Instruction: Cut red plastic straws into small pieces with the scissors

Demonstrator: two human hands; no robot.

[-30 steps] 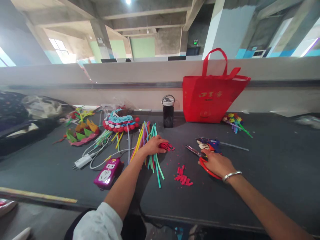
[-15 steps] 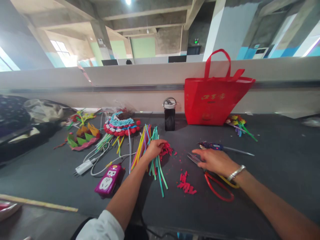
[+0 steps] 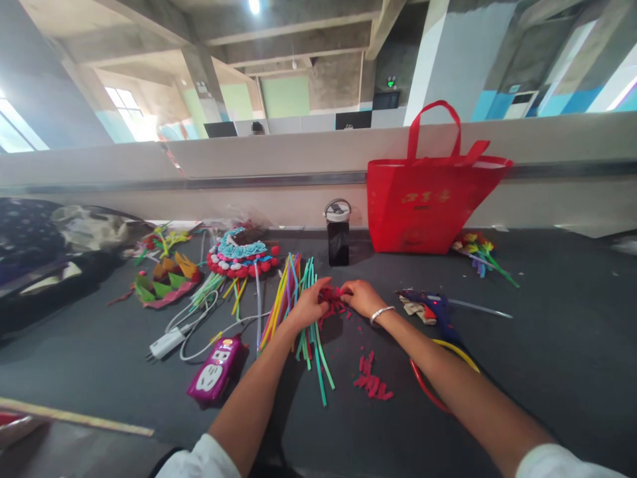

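On the dark table my left hand (image 3: 309,306) and my right hand (image 3: 363,297) meet over a small red fuzzy piece (image 3: 330,298). Both hands pinch it, fingers closed. My left forearm lies across a bundle of coloured sticks (image 3: 293,299). Red-and-yellow-handled scissors (image 3: 438,372) lie on the table under my right forearm, with no hand on them. Red cut scraps (image 3: 372,384) are scattered in front of the hands.
A red tote bag (image 3: 428,199) and a dark bottle (image 3: 338,236) stand at the back. A blue glue gun (image 3: 432,304), a purple power strip (image 3: 215,370) with white cables, a round blue-and-red decoration (image 3: 241,252) and paper flowers (image 3: 480,251) lie around.
My right hand left the scissors on the table and moved left to join the left hand on the red piece. The view tilted slightly.
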